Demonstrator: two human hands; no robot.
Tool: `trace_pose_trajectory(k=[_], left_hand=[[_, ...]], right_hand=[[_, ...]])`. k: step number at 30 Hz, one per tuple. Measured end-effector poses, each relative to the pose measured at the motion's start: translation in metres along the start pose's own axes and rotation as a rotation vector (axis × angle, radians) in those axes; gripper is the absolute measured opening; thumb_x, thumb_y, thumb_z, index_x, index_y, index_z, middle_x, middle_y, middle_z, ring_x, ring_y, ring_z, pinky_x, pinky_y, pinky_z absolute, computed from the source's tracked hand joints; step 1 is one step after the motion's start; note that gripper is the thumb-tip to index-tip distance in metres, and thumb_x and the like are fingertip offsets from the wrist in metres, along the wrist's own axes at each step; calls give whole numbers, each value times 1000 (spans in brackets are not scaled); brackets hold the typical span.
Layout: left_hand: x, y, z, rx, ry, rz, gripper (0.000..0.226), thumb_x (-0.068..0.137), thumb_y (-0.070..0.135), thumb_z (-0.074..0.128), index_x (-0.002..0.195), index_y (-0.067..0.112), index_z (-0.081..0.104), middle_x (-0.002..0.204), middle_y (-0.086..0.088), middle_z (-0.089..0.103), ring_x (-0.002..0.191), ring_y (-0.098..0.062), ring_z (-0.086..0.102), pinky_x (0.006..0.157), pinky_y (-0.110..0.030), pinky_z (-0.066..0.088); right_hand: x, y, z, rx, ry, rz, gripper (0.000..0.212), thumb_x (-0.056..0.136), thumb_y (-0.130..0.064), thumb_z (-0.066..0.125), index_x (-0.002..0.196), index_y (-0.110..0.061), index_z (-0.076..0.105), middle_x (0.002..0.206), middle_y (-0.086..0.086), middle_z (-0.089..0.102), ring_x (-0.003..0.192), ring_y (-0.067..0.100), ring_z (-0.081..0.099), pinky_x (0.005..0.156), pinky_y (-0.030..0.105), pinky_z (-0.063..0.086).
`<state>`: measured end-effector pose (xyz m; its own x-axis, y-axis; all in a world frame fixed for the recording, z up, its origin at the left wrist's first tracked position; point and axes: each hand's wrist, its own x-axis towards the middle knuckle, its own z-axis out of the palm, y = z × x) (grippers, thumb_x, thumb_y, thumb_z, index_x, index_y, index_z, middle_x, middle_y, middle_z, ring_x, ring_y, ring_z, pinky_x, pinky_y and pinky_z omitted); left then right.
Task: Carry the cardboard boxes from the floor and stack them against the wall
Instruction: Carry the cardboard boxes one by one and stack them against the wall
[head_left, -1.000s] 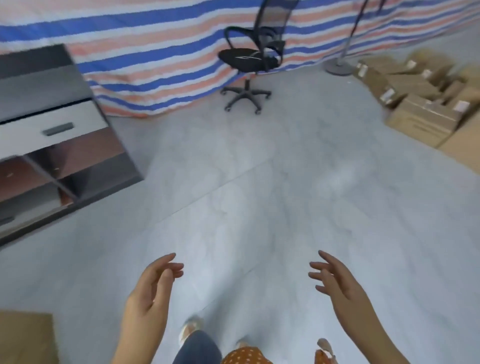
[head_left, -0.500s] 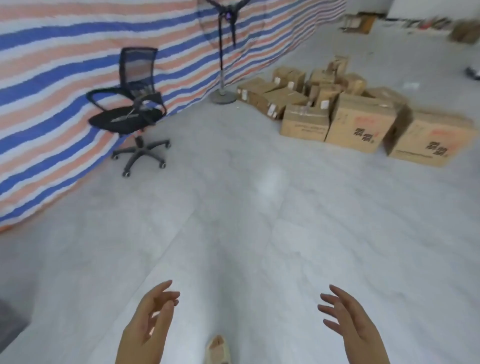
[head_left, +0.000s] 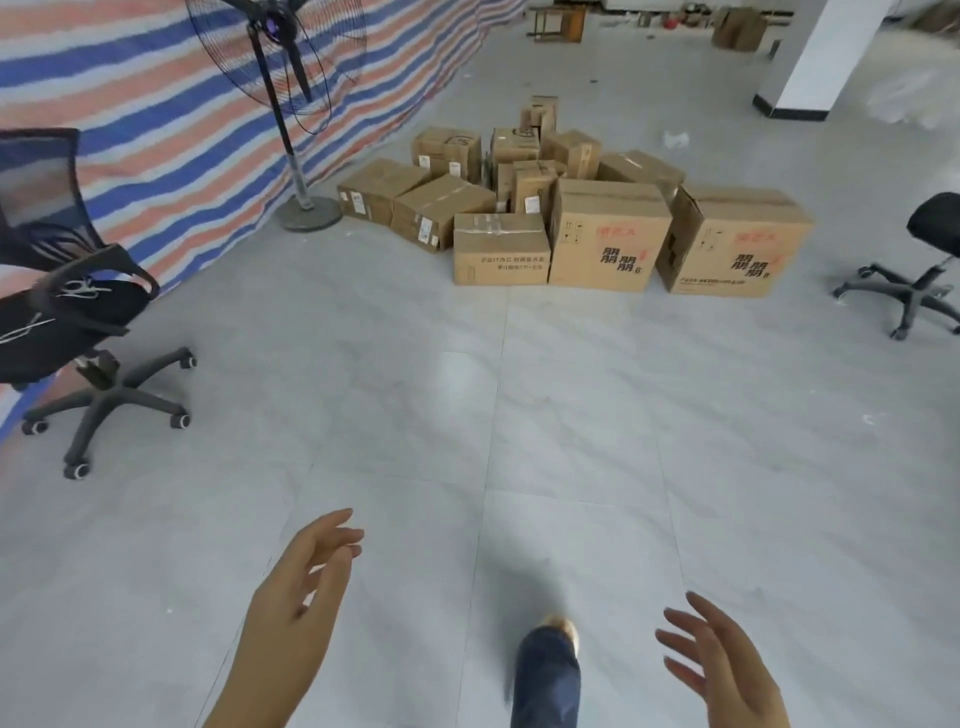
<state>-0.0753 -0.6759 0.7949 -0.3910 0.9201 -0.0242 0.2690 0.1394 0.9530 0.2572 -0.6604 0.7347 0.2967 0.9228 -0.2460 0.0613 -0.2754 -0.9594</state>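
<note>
**Empty hands, boxes ahead across the floor**

Nearest the camera, the left hand is raised with its fingers relaxed and slightly spread, palm turned inward; it holds nothing. The right hand sits lower and nearer the bottom edge, fingers likewise loose and spread, also holding nothing. Between the two hands a leg in blue trousers steps forward, with the toe of a light shoe showing, blurred.

The grey tiled floor lies bare between the hands and the goods. To the left stands a black mesh office chair on a five-castor base, just beside the striped tarpaulin that hangs along the left side. Farther along the tarpaulin stands a pedestal fan on a round base.

The cardboard boxes rest on the floor well apart from both hands, ahead and slightly right of centre, clustered right of the fan base. The front row holds a low box, then two taller boxes with red and black print; smaller boxes crowd behind them. A second black chair stands at the right edge. A white pillar rises beyond it.
</note>
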Motion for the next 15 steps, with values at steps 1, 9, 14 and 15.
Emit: trace_pose_trajectory(k=[1, 9, 14, 15], left_hand=[[16, 0, 12, -9, 19, -6, 33, 94, 5, 49, 110, 31, 61, 103, 10, 69, 94, -3, 65, 85, -23, 51], [161, 26, 104, -101, 151, -97, 32, 94, -6, 43, 103, 17, 63, 96, -11, 70, 80, -4, 68, 74, -14, 52], [251, 48, 144, -212, 208, -125, 31, 96, -1, 41, 103, 18, 64, 89, -4, 72, 82, -10, 69, 73, -18, 56], [269, 47, 149, -216, 215, -132, 31, 96, -1, 40, 102, 18, 64, 90, -4, 72, 81, -10, 69, 72, -18, 56]], right_hand=[[24, -3, 2, 0, 0, 9, 25, 99, 0, 40, 113, -4, 61, 97, 11, 69, 69, 7, 70, 59, 16, 56], [247, -104, 20, -89, -57, -130, 27, 99, -5, 41, 117, -11, 60, 101, 6, 70, 82, 13, 71, 70, 22, 58], [356, -150, 59, -127, -115, -167, 26, 100, -15, 43, 114, -26, 62, 99, -6, 72, 88, 10, 70, 77, 24, 57], [374, -153, 69, -126, -121, -166, 26, 100, -16, 43, 112, -28, 62, 99, -6, 72, 88, 10, 70, 76, 25, 57]])
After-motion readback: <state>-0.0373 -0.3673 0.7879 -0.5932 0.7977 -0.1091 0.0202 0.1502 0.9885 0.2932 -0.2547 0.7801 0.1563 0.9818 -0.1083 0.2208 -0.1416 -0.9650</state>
